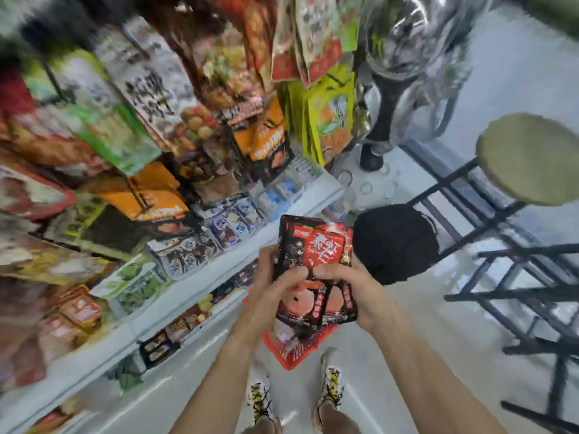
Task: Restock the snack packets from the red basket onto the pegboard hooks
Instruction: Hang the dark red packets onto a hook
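holding: i've both hands, left hand (275, 283) and right hand (347, 281), clamped on snack packets (316, 264)
axis: upright, hole end up
hooks: pegboard hooks (225, 114) up-left, left hand nearer

The snack packets (316, 270) are of glossy plastic film in red and black, and light shines on their smooth front. The red basket (293, 349), at 6 o'clock from them, looks like matt plastic with a grid of holes. The floor (517, 73) is smooth and shiny, like polished tile. At 3 o'clock the stool (529, 158) has a rough, matt seat, maybe woven or cork, on thin black metal legs. At 9 o'clock the shelf (194, 286) has a smooth white painted edge. The hanging packets (332, 120) at 12 o'clock are glossy film too.
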A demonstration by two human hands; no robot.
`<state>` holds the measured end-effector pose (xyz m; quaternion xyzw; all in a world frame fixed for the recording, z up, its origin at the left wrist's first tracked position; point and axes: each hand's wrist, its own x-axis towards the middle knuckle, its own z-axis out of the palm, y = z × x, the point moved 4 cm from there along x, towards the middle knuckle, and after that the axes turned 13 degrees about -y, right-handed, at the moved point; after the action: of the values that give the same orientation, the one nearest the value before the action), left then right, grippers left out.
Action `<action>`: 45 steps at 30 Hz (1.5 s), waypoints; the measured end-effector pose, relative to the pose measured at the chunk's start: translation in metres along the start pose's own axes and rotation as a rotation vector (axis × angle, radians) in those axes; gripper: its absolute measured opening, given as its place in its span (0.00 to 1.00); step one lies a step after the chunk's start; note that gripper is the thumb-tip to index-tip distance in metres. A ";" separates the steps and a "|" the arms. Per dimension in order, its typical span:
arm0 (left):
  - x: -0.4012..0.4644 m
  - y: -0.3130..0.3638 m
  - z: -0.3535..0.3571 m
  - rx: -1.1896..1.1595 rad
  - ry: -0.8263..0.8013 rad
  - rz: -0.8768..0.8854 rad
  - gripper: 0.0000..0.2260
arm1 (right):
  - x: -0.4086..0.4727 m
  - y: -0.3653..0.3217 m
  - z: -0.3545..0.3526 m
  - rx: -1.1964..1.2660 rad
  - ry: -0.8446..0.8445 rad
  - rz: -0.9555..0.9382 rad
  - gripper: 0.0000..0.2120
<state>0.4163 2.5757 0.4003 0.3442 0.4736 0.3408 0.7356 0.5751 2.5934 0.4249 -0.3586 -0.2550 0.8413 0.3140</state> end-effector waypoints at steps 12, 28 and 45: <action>-0.151 0.272 0.110 -0.366 0.050 0.287 0.52 | -0.094 -0.214 0.225 -0.425 -0.011 -0.348 0.32; -0.285 0.390 0.077 -0.102 0.124 0.591 0.34 | -0.109 -0.281 0.417 -1.027 -0.079 -0.773 0.40; -0.284 0.435 -0.039 -0.174 0.089 0.656 0.17 | -0.061 -0.267 0.482 -0.809 -0.011 -0.982 0.35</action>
<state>0.2131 2.5784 0.8801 0.3989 0.3382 0.6131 0.5921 0.3324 2.6311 0.9221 -0.2860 -0.6888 0.4382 0.5017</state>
